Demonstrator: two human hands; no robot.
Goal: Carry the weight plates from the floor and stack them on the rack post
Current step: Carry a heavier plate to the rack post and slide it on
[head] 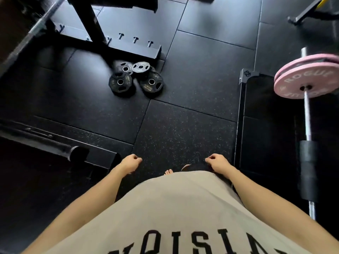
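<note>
All weight plates (136,77) are still left on the floor (183,125); nothing is held by the loosely curled left hand (130,163) and right hand (218,162).

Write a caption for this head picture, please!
Empty hands, left hand and right hand, before small black iron weight plates on the floor.

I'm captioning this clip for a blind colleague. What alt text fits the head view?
Looking down at a black gym floor, a person's left hand and right hand hang loosely curled, holding nothing. Ahead, small black weight plates lie clustered beside a rack base; a pink-plated barbell sits right.
</note>
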